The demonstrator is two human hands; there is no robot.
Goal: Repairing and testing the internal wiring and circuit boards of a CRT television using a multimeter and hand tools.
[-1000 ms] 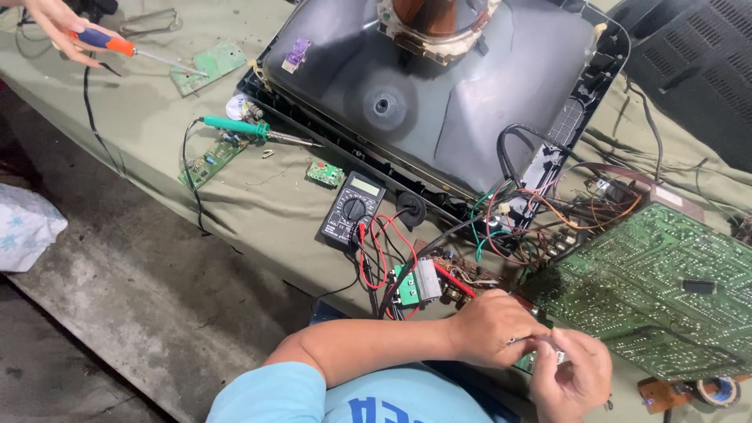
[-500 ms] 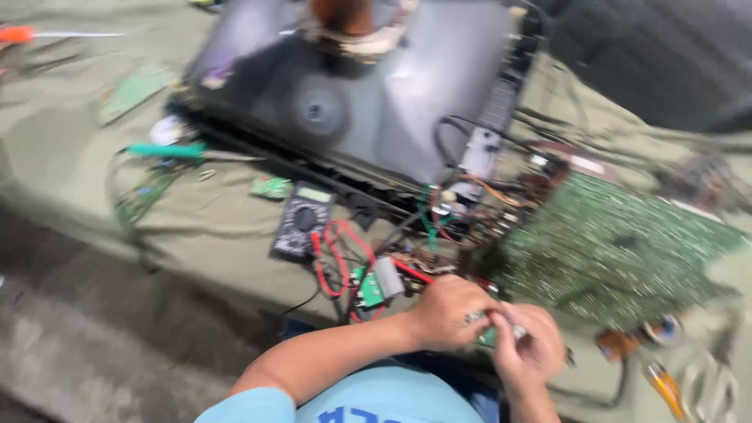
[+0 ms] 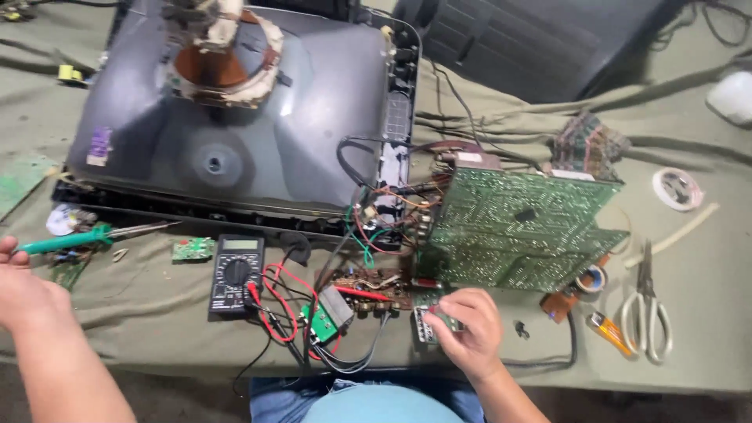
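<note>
Since 0.5 s ago, left hand (image 3: 23, 294) swung off to 9 o'clock, loosely curled, holding nothing. Right hand (image 3: 466, 333) pinches small board (image 3: 427, 323) at 6 o'clock, beside main board (image 3: 521, 227). Set lies opened; meter (image 3: 236, 272) idle, repair seemingly midway.

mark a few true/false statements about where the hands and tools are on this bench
1. The right hand pinches a small circuit board. True.
2. The left hand holds the green-handled soldering iron. False: it is empty, beside the iron.
3. The multimeter lies in front of the picture tube. True.
4. The scissors lie left of the multimeter. False: they lie far to its right, past the large green board.
</note>
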